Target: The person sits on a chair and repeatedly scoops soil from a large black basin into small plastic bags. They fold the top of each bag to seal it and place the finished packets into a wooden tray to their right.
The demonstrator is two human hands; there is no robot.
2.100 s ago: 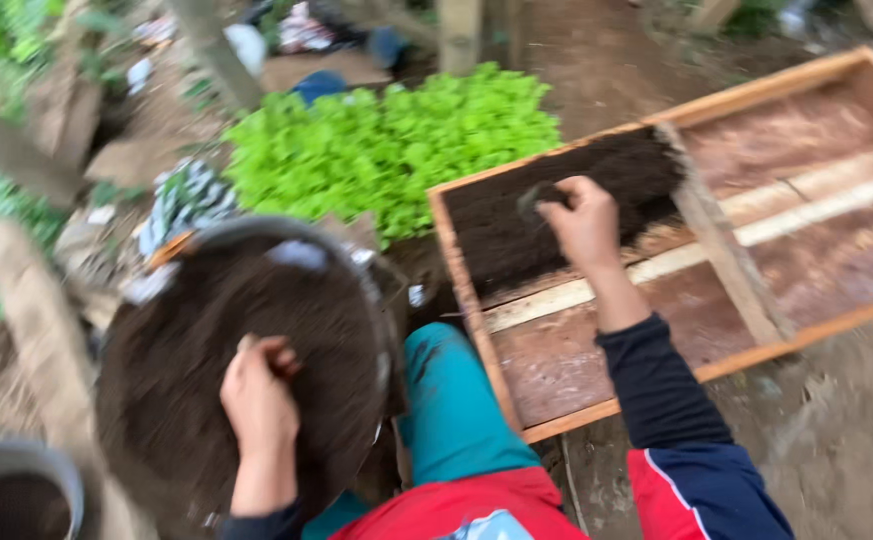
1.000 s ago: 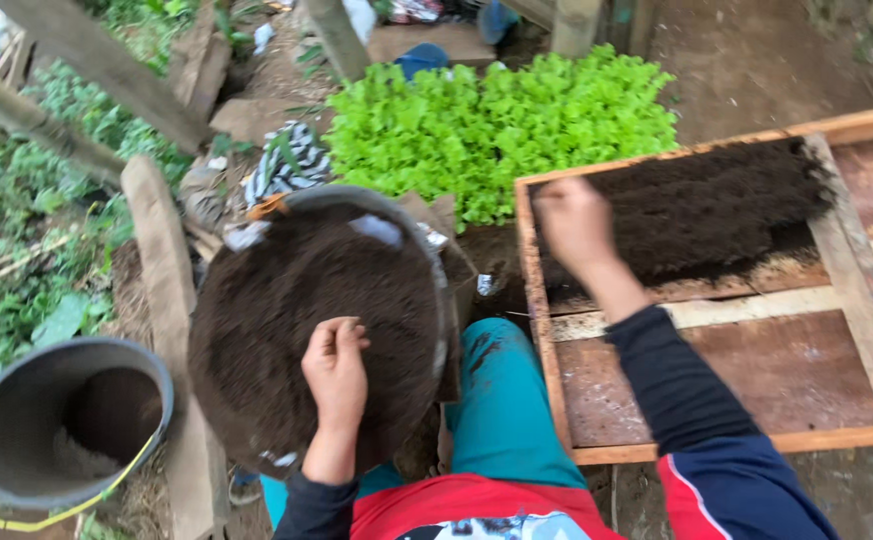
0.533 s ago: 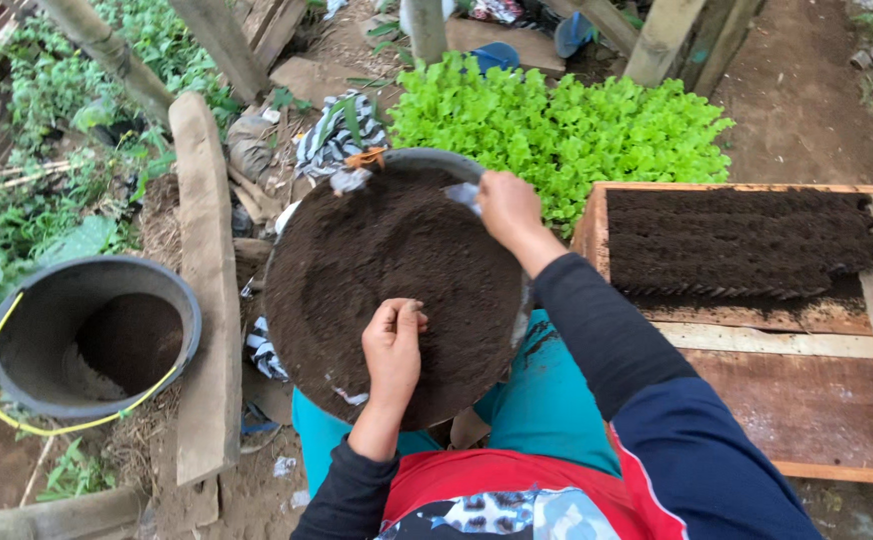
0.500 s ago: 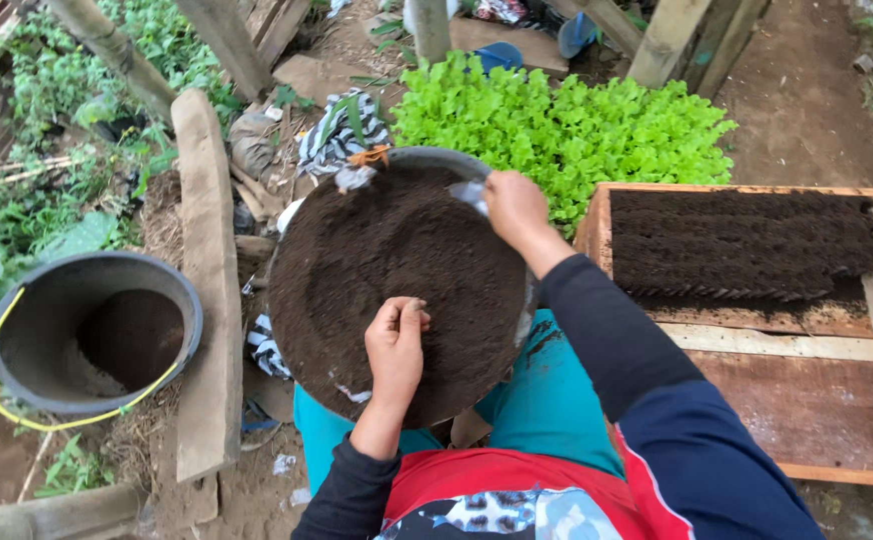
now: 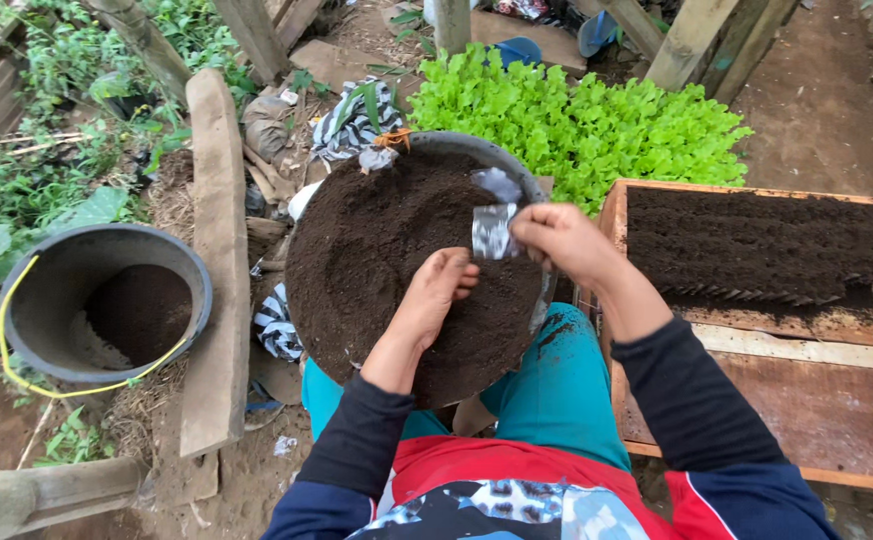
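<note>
dark soil fills a round basin [image 5: 407, 150] resting on the person's lap, over teal trousers [image 5: 547, 400]. the left hand [image 5: 435, 295] lies on the soil [image 5: 377, 260] near the middle of the basin, fingers curled loosely downward, closed on nothing that can be seen. just beside it, the right hand [image 5: 562, 240] pinches a small clear plastic bag [image 5: 494, 230] between thumb and fingers, holding it just above the soil at the basin's right side; the two hands nearly meet at the bag. another scrap of clear plastic [image 5: 500, 183] lies on the soil a little farther up. to the right, a wooden tray [image 5: 857, 340] sits on the ground, with a band of packed dark soil bags [image 5: 757, 240] along its far end and bare boards nearer. to the left, a grey bucket [image 5: 57, 270] with a yellow handle holds some soil. beyond the basin, a patch of bright green seedlings [image 5: 587, 120] spreads, with a striped cloth [image 5: 357, 115] near the far rim.
</note>
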